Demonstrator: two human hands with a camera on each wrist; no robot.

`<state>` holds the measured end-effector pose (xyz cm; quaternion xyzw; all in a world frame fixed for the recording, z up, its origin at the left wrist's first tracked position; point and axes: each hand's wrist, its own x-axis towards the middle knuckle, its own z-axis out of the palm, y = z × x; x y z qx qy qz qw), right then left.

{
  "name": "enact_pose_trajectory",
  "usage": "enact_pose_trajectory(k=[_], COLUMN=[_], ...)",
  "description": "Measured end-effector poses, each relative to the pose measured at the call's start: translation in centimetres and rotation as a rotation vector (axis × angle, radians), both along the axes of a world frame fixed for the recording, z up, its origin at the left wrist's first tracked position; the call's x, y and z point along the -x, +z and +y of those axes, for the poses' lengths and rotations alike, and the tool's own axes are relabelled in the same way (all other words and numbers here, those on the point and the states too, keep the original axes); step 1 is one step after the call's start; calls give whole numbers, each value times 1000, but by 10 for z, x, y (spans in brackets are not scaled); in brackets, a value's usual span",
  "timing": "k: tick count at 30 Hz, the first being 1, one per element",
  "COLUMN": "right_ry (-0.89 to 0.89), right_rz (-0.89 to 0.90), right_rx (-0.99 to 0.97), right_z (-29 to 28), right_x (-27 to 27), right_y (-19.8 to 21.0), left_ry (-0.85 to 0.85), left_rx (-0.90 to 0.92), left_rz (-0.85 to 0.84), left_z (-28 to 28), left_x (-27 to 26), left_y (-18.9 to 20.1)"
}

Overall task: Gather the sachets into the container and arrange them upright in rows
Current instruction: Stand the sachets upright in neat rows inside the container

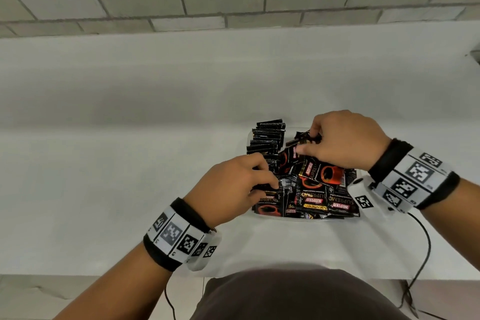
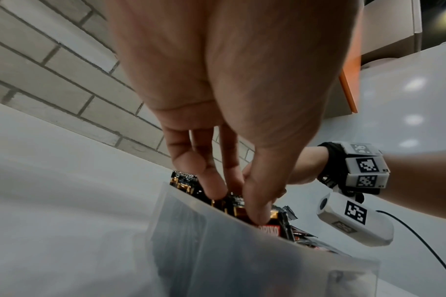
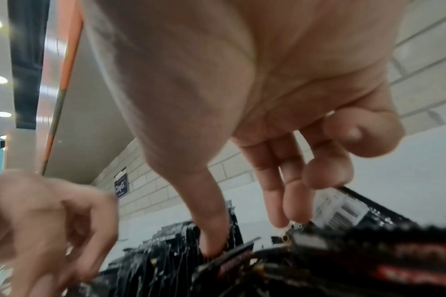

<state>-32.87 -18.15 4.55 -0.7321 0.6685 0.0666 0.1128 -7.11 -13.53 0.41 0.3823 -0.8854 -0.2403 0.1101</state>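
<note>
A translucent plastic container (image 1: 285,217) stands on the white table, filled with black sachets. Several sachets stand upright in a row (image 1: 267,138) at its back left. Loose sachets (image 1: 322,197) lie flat and tilted across the front and right. My left hand (image 1: 270,179) reaches in at the near end of the row, and its thumb and fingers (image 2: 214,186) pinch a few upright sachets beside the container wall (image 2: 217,251). My right hand (image 1: 309,143) is over the back right and pinches one tilted sachet (image 3: 244,247) between thumb and fingers.
The white table (image 1: 130,163) runs wide to the left and back, up to a grey block wall (image 1: 233,2). Its front edge (image 1: 104,274) is close to my body. A black cable (image 1: 426,241) hangs from the right wrist camera over the table edge.
</note>
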Motion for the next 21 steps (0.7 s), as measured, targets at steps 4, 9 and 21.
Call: enact_pose_trajectory(k=[4, 9, 21], right_ry=[42, 109, -36], right_rz=[16, 29, -379], right_rx=[-20, -79, 14], right_z=[2, -2, -3], right_x=[-5, -11, 9], right_y=[-9, -12, 22], left_ry=[-5, 9, 35], left_rx=[7, -20, -78], left_rz=[3, -11, 6], left_z=[1, 0, 0], left_x=[1, -1, -3], left_y=[2, 4, 4])
